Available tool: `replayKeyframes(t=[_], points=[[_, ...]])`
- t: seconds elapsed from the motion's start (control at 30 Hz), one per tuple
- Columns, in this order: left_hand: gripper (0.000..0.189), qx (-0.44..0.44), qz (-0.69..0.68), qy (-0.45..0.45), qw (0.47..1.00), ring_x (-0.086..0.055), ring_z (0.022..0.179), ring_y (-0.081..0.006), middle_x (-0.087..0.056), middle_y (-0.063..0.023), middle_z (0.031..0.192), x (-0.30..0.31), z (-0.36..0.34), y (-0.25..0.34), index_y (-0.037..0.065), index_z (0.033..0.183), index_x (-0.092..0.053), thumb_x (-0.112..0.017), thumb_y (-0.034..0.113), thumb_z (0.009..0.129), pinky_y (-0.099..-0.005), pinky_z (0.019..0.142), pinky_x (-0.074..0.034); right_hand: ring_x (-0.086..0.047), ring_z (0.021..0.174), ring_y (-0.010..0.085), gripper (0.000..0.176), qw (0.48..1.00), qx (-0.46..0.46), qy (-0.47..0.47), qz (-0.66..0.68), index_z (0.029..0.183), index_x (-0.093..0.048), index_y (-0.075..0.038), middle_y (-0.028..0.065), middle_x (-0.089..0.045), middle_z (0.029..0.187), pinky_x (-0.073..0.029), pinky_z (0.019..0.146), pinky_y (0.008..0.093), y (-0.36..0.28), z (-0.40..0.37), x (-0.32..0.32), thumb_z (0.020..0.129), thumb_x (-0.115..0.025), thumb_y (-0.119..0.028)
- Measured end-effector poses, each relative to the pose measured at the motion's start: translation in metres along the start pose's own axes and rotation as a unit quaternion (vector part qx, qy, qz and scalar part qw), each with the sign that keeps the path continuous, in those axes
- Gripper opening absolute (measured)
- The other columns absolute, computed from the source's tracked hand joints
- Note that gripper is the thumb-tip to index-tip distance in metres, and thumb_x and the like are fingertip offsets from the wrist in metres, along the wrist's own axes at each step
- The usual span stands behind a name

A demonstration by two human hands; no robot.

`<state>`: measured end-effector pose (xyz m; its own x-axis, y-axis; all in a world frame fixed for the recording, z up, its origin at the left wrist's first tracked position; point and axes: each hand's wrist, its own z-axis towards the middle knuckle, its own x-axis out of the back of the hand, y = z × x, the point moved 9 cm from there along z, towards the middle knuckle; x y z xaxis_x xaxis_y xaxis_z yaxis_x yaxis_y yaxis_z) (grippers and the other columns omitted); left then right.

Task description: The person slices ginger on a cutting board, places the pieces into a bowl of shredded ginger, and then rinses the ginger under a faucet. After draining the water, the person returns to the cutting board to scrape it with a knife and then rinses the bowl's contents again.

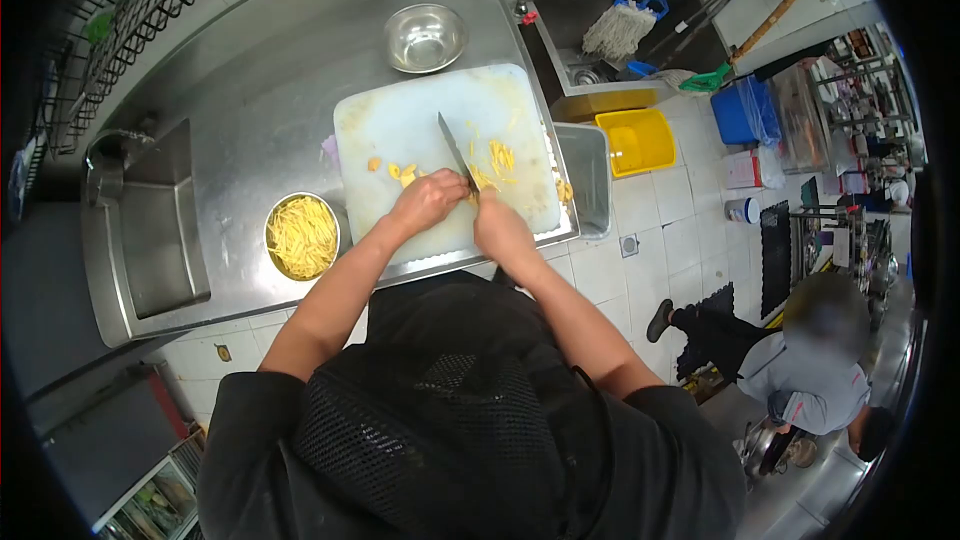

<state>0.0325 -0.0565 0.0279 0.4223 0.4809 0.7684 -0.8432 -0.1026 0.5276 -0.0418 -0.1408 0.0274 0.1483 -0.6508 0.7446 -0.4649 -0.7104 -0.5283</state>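
My right hand (503,231) grips the handle of a kitchen knife (456,151), its blade pointing away across the white cutting board (390,120). Close against the blade, the curled fingers of my left hand (430,198) press on a yellow vegetable piece (471,199), mostly hidden beneath them. Thin yellow strips (501,156) lie to the right of the blade. Left of it are some yellow slices (404,174) and a small brownish-orange piece (374,164). A round metal container (340,223) full of cut yellow strips stands left of the board.
Beyond the board sits a metal bowl (426,38). A sink basin (160,230) is set in the steel counter at left. Right of the counter are a grey bin (592,180), a yellow tub (640,140) and mops (625,28). Another person (805,375) works at the far right.
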Motion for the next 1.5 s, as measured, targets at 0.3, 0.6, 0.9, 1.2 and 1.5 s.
replayKeyframes(t=[0.3,0.6,0.9,1.2,1.5], points=[[0.012,0.003,-0.001,0.027,1.0,-0.067,0.094,-0.0242,-0.071,-0.0055,0.097,0.002,-0.002,0.002,0.004,0.09,-0.072,-0.069,0.001,0.079,-0.0363,0.076,-0.058,-0.068,0.089,0.048,0.021,0.999,0.033,0.017,0.002,0.107,-0.051,0.007,0.0328,-0.068,0.091,-0.053,0.08,0.0562,0.001,0.004,-0.002,0.087,-0.052,0.002],[0.013,0.007,0.004,0.016,1.0,-0.067,0.095,-0.0242,-0.072,-0.0054,0.099,0.002,-0.003,0.002,0.003,0.089,-0.072,-0.072,0.0,0.076,-0.0363,0.078,-0.058,-0.067,0.092,0.048,0.022,1.0,0.01,-0.004,0.006,0.109,-0.051,0.006,0.0344,-0.067,0.095,-0.053,0.082,0.055,-0.01,0.008,0.011,0.089,-0.049,-0.001],[0.017,0.001,0.014,0.002,1.0,-0.067,0.097,-0.0228,-0.072,-0.0052,0.099,0.003,0.001,0.001,0.004,0.092,-0.074,-0.073,0.001,0.076,-0.0352,0.081,-0.057,-0.066,0.096,0.0493,0.022,0.999,0.01,-0.011,0.04,0.108,-0.051,0.007,0.0362,-0.066,0.099,-0.051,0.085,0.0563,-0.009,0.014,0.006,0.089,-0.049,-0.002],[0.014,0.017,0.007,-0.033,0.999,-0.066,0.097,-0.0248,-0.071,-0.0057,0.1,0.0,-0.004,-0.001,0.003,0.09,-0.072,-0.072,0.001,0.076,-0.0358,0.08,-0.057,-0.065,0.09,0.0516,0.024,0.996,0.036,0.024,0.074,0.108,-0.052,0.01,0.0378,-0.065,0.092,-0.051,0.082,0.0562,-0.004,0.028,0.001,0.088,-0.05,-0.004],[0.014,0.036,-0.007,0.024,0.999,-0.065,0.097,-0.026,-0.07,-0.0071,0.1,0.014,-0.007,-0.001,0.003,0.091,-0.072,-0.073,0.001,0.078,-0.0361,0.08,-0.056,-0.067,0.093,0.0485,0.027,0.996,-0.001,-0.087,-0.004,0.112,-0.051,0.01,0.0349,-0.067,0.095,-0.053,0.084,0.0537,-0.014,-0.021,0.029,0.088,-0.051,-0.003]])
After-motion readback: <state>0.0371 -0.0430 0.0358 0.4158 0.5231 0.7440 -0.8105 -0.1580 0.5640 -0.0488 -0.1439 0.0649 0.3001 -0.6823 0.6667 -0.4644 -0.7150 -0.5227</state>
